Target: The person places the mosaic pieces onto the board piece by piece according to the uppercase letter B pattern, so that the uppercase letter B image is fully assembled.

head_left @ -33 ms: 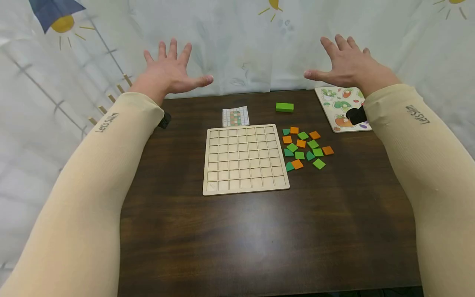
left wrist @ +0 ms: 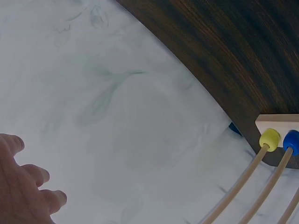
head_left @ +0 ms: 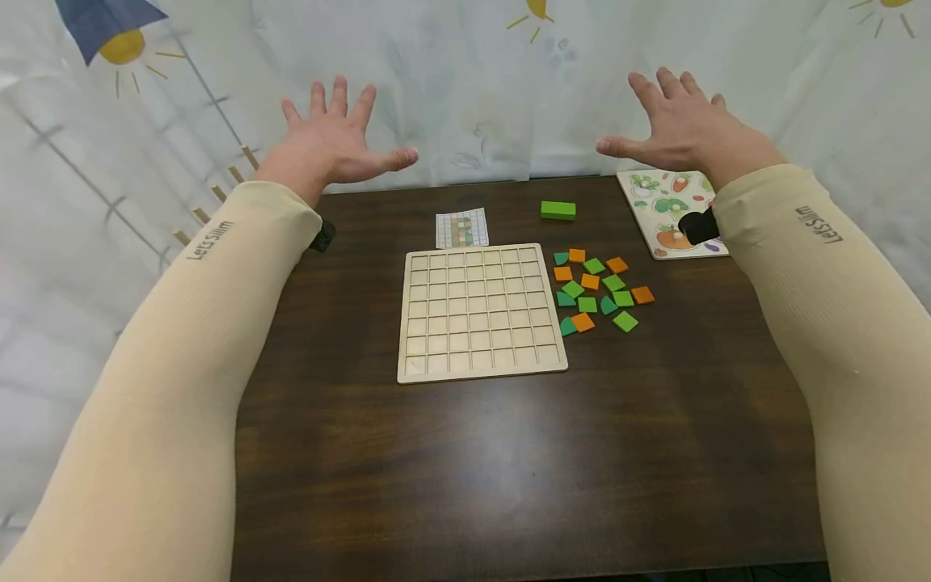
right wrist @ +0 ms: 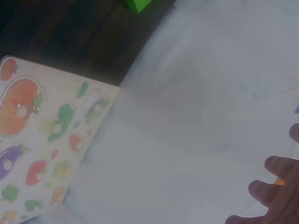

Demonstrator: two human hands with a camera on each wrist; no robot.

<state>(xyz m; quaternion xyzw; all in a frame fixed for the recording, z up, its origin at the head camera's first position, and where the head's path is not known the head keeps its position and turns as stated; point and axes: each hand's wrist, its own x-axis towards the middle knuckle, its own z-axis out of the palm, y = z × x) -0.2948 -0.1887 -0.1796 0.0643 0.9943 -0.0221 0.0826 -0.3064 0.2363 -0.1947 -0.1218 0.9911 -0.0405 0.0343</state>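
Note:
My left hand (head_left: 330, 145) is raised beyond the table's back left, fingers spread and straight, holding nothing. Opposite it, my right hand (head_left: 687, 129) is held up the same way, palm empty, above the vegetable puzzle board (head_left: 662, 218). Between and below them lies a square wooden grid board (head_left: 476, 310) with no pieces in its cells. A small printed pattern card (head_left: 462, 229) lies against its back edge. To its right are scattered flat tiles: orange squares (head_left: 591, 282), light green squares (head_left: 587, 305) and dark green rounded pieces (head_left: 608, 305).
A green rectangular block (head_left: 558, 211) sits near the back of the dark wooden table (head_left: 524, 453). In the left wrist view, a wooden base (left wrist: 280, 122) carries upright rods with a yellow bead (left wrist: 269, 139) and a blue bead (left wrist: 292, 141). A patterned white curtain (head_left: 480, 97) hangs behind.

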